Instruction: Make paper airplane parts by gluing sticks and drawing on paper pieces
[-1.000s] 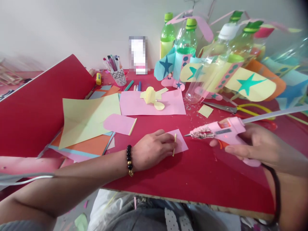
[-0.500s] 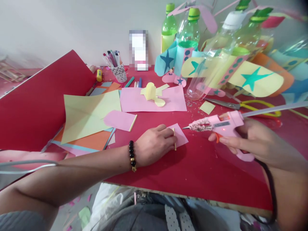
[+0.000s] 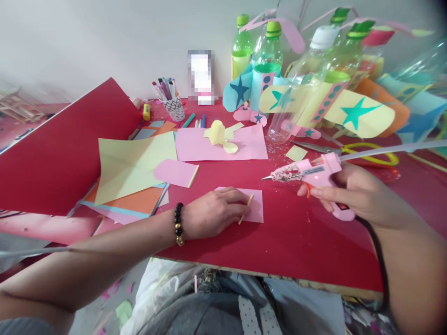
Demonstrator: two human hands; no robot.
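The left hand (image 3: pixel 216 214) lies on a small pink rectangular paper (image 3: pixel 256 209), its fingers bent and close together, with the tips at a thin pale-yellow stick (image 3: pixel 246 209) on this paper; whether they pinch the stick, I cannot tell. The right hand (image 3: pixel 356 195), to the right of the small paper, is wrapped around the handle of a pink plastic glue gun (image 3: pixel 316 173), whose metal tip is near the paper's far right corner. Left of and beyond the small paper lies a round-ended pink paper piece (image 3: pixel 176 172), edged by another pale-yellow stick (image 3: pixel 193 176).
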